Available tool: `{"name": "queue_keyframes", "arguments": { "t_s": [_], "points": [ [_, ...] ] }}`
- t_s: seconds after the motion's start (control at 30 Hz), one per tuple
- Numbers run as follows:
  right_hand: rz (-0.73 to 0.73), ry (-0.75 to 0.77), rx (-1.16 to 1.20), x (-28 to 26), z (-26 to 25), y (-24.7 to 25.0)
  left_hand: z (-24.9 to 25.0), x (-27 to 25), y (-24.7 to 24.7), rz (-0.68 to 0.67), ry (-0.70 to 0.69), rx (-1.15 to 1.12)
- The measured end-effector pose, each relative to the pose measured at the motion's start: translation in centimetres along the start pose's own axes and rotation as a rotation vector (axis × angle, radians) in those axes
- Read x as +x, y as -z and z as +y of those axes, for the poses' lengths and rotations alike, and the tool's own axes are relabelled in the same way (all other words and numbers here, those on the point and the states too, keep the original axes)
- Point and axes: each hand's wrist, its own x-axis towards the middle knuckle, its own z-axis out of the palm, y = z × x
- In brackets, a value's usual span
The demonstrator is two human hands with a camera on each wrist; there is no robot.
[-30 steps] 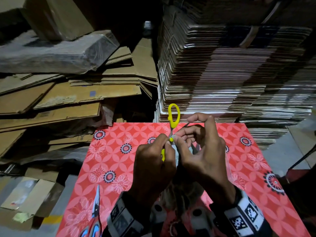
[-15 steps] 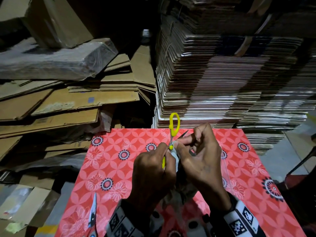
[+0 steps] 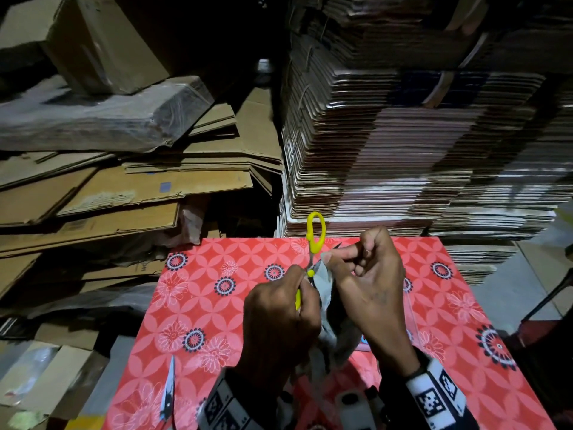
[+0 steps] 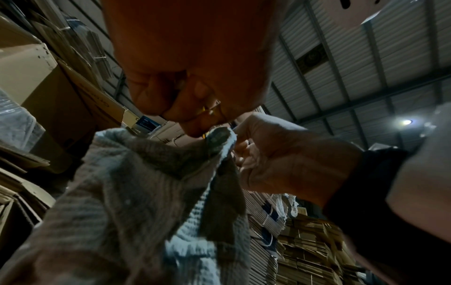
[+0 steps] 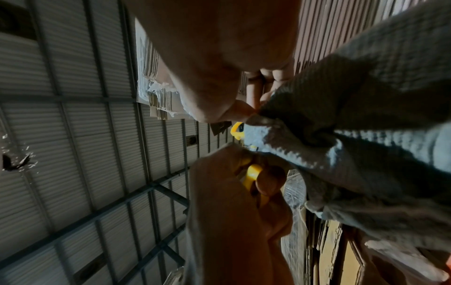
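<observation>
A pair of yellow-handled scissors is held upright over the red flower-patterned table cover, one handle loop sticking up. My left hand grips the lower yellow handle, fingers curled round it. My right hand pinches a grey knitted cloth against the scissors near the pivot. The cloth hangs down between both wrists. Most of the blades are hidden by the cloth and fingers; only a dark tip shows beside the right thumb.
A second pair of scissors lies on the cover's near left part. A tall stack of flattened cartons rises right behind the table. Loose cardboard sheets and a wrapped bundle pile up at the left.
My right index finger, stretched out a second ago, is now curled in with the others. The cloth pinch has shifted slightly on the scissors. The left hand's grip is unchanged.
</observation>
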Motion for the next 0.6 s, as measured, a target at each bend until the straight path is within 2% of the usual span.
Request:
{"name": "queue_keyframes", "arguments": {
  "t_s": [0.17, 0.33, 0.43, 0.5, 0.6],
  "points": [
    [-0.051, 0.009, 0.018, 0.4, -0.3, 1.1, 0.0, -0.1, 0.4, 0.011, 0.096, -0.137],
    [-0.200, 0.120, -0.089, -1.3, -2.2, 0.9, 0.3, 0.2, 1.0, -0.025, 0.076, -0.181],
    [-0.192, 0.151, -0.111, -1.3, -2.4, 0.7, 0.5, 0.2, 1.4, -0.065, 0.054, -0.199],
    [-0.185, 0.126, -0.088, -1.2, -2.1, 0.6, 0.4, 0.3, 1.5, -0.075, 0.014, -0.186],
    [-0.147, 0.088, -0.068, -0.7, -1.4, 0.3, 0.3, 0.3, 1.3, -0.069, 0.031, -0.182]
  ]
}}
